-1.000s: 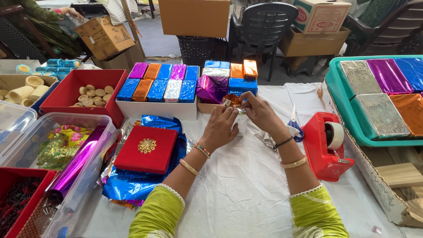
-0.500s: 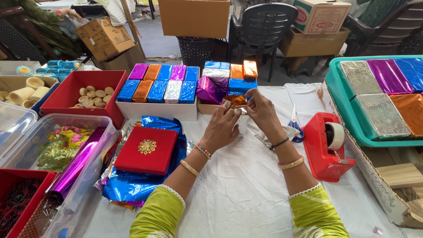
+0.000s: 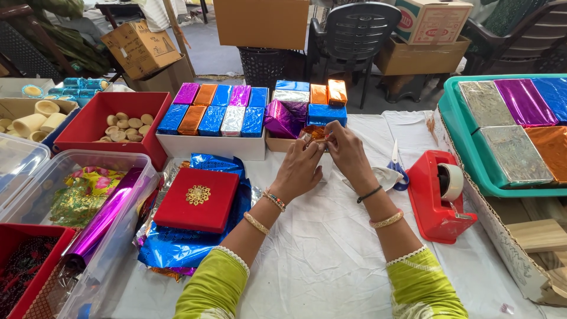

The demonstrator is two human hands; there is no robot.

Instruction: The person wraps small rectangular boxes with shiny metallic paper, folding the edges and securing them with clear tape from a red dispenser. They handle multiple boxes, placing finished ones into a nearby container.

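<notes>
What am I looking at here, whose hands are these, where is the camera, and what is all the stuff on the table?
The camera sits on a person's head and looks down at their own two bare hands. The left hand and right hand meet over a small packet in shiny orange foil, pinched in the fingers. On the white cloth-covered table lie a flat red box with a gold ornament on crumpled blue foil sheets, a red tape dispenser, blue-handled scissors and a white tray of foil-wrapped small boxes.
</notes>
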